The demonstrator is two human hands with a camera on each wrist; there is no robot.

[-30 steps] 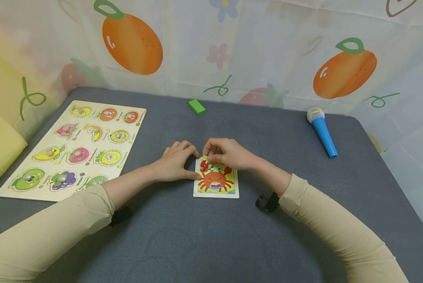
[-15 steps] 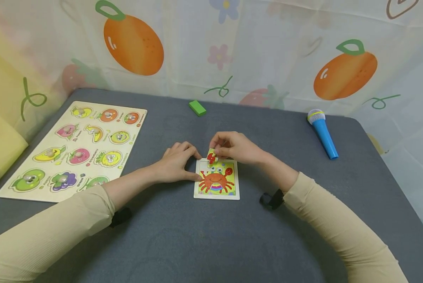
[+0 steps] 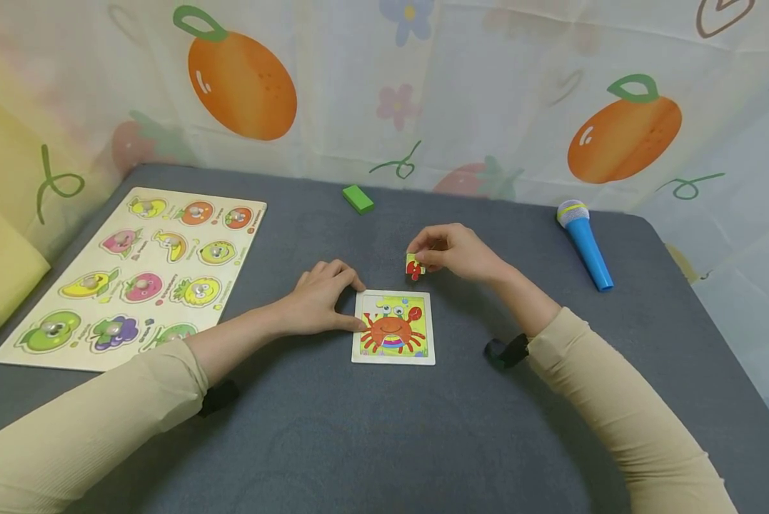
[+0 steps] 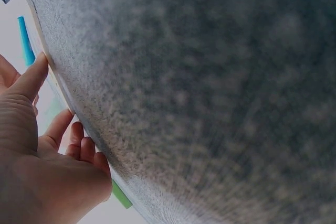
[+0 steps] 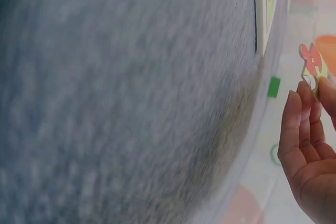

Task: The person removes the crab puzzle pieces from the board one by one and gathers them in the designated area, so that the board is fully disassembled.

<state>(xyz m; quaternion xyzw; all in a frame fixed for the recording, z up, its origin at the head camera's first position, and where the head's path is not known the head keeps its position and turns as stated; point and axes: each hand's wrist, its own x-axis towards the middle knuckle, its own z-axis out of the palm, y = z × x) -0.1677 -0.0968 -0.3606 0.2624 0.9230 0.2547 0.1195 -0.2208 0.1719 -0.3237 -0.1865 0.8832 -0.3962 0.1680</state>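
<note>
A small crab puzzle (image 3: pixel 393 332) in a pale frame lies flat on the grey table; its upper-left corner shows a bare spot. My left hand (image 3: pixel 323 296) rests at the puzzle's left side, with thumb and index fingertip touching the frame's edge, as the left wrist view also shows. Beyond the puzzle's upper right, my right hand (image 3: pixel 458 251) pinches a puzzle piece (image 3: pixel 414 268), yellow with a red claw, between thumb and fingers above the table. In the right wrist view the piece (image 5: pixel 312 61) stands up from the fingertips.
A large fruit peg board (image 3: pixel 166 243) lies at the left, partly under the left forearm. A green block (image 3: pixel 358 199) sits near the back edge. To the right lies a toy microphone (image 3: pixel 586 246) with a blue handle. A fruit-print curtain (image 3: pixel 345 93) hangs behind the table.
The right hand has lifted the claw piece out of the puzzle's upper-left corner and carried it away to the right and back. The left hand has stayed at the frame.
</note>
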